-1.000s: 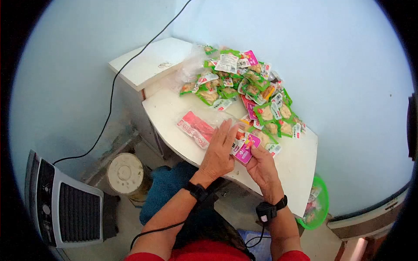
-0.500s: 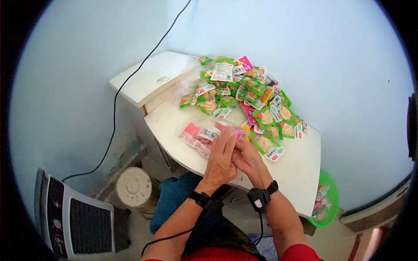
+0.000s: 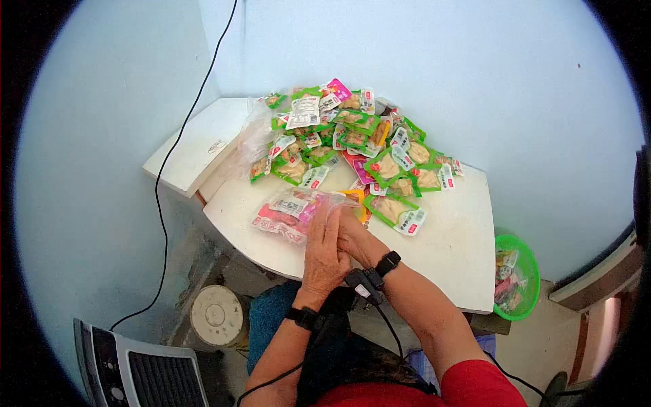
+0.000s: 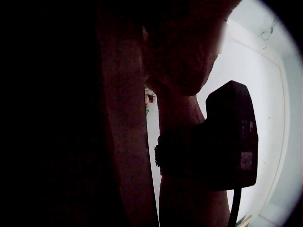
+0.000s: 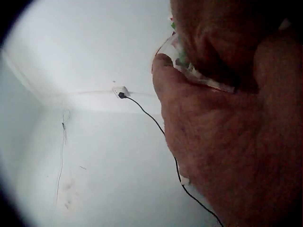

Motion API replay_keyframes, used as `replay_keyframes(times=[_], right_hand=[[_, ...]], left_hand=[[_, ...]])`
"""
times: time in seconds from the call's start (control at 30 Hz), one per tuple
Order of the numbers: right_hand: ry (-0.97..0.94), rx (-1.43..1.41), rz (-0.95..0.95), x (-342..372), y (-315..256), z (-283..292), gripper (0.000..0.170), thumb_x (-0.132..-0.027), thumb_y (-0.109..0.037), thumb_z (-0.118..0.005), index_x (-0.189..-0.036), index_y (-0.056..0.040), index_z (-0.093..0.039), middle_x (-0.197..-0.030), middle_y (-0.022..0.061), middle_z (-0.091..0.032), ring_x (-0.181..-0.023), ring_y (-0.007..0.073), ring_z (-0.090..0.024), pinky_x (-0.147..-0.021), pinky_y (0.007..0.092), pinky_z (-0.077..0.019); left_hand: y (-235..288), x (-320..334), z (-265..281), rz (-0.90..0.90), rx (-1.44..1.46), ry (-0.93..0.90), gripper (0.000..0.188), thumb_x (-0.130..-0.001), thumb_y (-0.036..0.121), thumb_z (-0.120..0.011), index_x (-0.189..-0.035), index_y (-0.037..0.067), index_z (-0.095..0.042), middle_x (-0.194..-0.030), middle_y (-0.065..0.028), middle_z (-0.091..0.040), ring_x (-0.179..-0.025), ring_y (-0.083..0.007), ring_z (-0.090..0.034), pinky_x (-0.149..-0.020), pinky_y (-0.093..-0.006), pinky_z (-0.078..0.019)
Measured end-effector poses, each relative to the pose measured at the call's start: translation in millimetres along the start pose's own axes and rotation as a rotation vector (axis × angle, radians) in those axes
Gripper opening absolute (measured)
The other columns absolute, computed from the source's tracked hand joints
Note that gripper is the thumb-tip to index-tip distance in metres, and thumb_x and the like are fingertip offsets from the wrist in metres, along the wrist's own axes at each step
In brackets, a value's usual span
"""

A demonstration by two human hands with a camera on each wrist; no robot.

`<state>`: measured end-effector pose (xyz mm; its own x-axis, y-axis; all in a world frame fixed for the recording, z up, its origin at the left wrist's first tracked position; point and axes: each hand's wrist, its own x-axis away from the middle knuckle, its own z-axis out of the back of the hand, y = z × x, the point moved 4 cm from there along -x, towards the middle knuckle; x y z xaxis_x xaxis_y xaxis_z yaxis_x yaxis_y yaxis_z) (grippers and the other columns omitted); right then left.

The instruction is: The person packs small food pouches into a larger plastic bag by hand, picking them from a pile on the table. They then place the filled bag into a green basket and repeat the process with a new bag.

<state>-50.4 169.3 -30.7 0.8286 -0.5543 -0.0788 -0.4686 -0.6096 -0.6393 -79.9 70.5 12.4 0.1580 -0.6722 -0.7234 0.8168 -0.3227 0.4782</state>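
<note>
A clear plastic bag (image 3: 281, 220) with pink and purple packets inside lies near the table's front edge in the head view. My left hand (image 3: 323, 252) holds the bag at its mouth, fingers pointing away from me and thumb hidden. Right beside it, my right hand (image 3: 356, 237) grips the bag's open edge, its fingertips partly covered by the left. In the right wrist view the thumb (image 5: 164, 60) lies against clear plastic. The left wrist view is mostly dark. Just beyond the hands lies a green-edged snack packet (image 3: 393, 209).
Many green, white and purple snack packets (image 3: 352, 139) are heaped at the back of the white table (image 3: 441, 251). A green basket (image 3: 536, 288) with packets stands below on the right. A lidded bucket (image 3: 217, 315) and a grey appliance (image 3: 163, 380) stand at lower left.
The purple packet that my right hand held has gone into the bag among the others. My right hand has moved left, up against my left hand at the bag's mouth.
</note>
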Motion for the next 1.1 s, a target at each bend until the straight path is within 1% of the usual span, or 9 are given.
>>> replay_keyframes(times=[0.3, 0.4, 0.47, 0.53, 0.63, 0.73, 0.83, 1.03, 1.1], right_hand=[[0.272, 0.587, -0.012, 29, -34, -17, 0.02, -0.095, -0.008, -0.056, -0.111, 0.0014, -0.061, -0.096, 0.01, -0.065, -0.077, 0.0179, -0.066, -0.067, 0.0293, -0.0574], [0.421, 0.869, -0.05, 68, -69, -31, 0.026, -0.092, -0.008, -0.058, -0.114, 0.0047, -0.06, -0.091, 0.0114, -0.066, -0.067, 0.018, -0.068, -0.057, 0.0285, -0.0578], [0.579, 1.097, 0.136, 90, -100, -19, 0.033, -0.091, -0.02, -0.065, -0.114, 0.0038, -0.062, -0.071, 0.013, -0.066, -0.048, 0.0178, -0.064, -0.041, 0.0278, -0.0509], [0.743, 1.671, 0.381, 105, -136, 12, 0.029, -0.089, -0.018, -0.066, -0.111, 0.002, -0.064, -0.071, 0.0141, -0.067, -0.053, 0.0168, -0.063, -0.046, 0.0316, -0.0481], [1.034, 1.891, 0.136, 128, -164, 25, 0.052, -0.081, -0.042, -0.072, -0.11, 0.0011, -0.066, -0.094, 0.0238, -0.07, -0.091, 0.035, -0.069, -0.077, 0.0455, -0.054], [1.02, 1.925, -0.229, 130, -162, 53, 0.059, -0.075, -0.048, -0.076, -0.107, 0.0003, -0.066, -0.101, 0.0245, -0.069, -0.099, 0.0347, -0.067, -0.08, 0.0454, -0.0533], [0.967, 1.95, -0.014, 129, -156, 66, 0.058, -0.071, -0.047, -0.08, -0.1, 0.0012, -0.066, -0.097, 0.0233, -0.069, -0.088, 0.0346, -0.068, -0.075, 0.0435, -0.0542], [0.91, 1.67, 0.056, 132, -159, 84, 0.035, -0.08, -0.026, -0.076, -0.094, 0.0033, -0.063, -0.09, 0.0186, -0.068, -0.065, 0.0275, -0.066, -0.058, 0.0368, -0.0539], [0.888, 1.323, 0.173, 142, -155, 78, 0.026, -0.085, -0.017, -0.069, -0.098, 0.0036, -0.061, -0.089, 0.0155, -0.067, -0.069, 0.0234, -0.067, -0.057, 0.0345, -0.0538]], left_hand=[[-1, 0, 0, -0.027, 0.063, 0.007, 0.075, -0.068, -0.005, -0.049, -0.142, -0.003, -0.037, -0.147, -0.0286, -0.036, -0.136, -0.047, -0.036, -0.114, -0.0509, -0.0296], [2, -1, 2, -0.014, 0.064, 0.001, 0.077, -0.065, -0.008, -0.046, -0.141, -0.003, -0.038, -0.147, -0.0291, -0.035, -0.136, -0.0472, -0.035, -0.114, -0.0512, -0.0297], [2, 0, 2, 0.003, 0.065, -0.01, 0.078, -0.064, -0.009, -0.045, -0.141, -0.003, -0.037, -0.147, -0.0291, -0.035, -0.136, -0.047, -0.034, -0.114, -0.0508, -0.03], [1, 0, 2, 0.019, 0.071, -0.012, 0.078, -0.063, -0.009, -0.045, -0.141, -0.003, -0.037, -0.147, -0.029, -0.034, -0.136, -0.0469, -0.034, -0.114, -0.0502, -0.0302], [3, -1, 4, 0.002, 0.065, -0.009, 0.078, -0.063, -0.01, -0.045, -0.141, -0.003, -0.037, -0.147, -0.0286, -0.035, -0.136, -0.0469, -0.034, -0.114, -0.049, -0.03], [2, -1, 2, 0.01, 0.055, -0.006, 0.078, -0.063, -0.01, -0.045, -0.141, -0.003, -0.038, -0.147, -0.0283, -0.035, -0.136, -0.0465, -0.035, -0.114, -0.0487, -0.03], [3, -1, 2, 0.011, 0.063, -0.011, 0.079, -0.063, -0.009, -0.045, -0.142, -0.003, -0.038, -0.147, -0.0278, -0.035, -0.136, -0.0459, -0.035, -0.114, -0.0486, -0.0301], [3, -2, 3, 0.01, 0.061, -0.017, 0.079, -0.064, -0.009, -0.045, -0.143, -0.002, -0.037, -0.148, -0.0271, -0.034, -0.137, -0.0454, -0.034, -0.115, -0.0483, -0.0297], [2, -1, 2, 0.007, 0.058, -0.01, 0.08, -0.064, -0.009, -0.045, -0.143, -0.002, -0.037, -0.148, -0.0272, -0.034, -0.137, -0.0454, -0.034, -0.115, -0.0482, -0.0296]])
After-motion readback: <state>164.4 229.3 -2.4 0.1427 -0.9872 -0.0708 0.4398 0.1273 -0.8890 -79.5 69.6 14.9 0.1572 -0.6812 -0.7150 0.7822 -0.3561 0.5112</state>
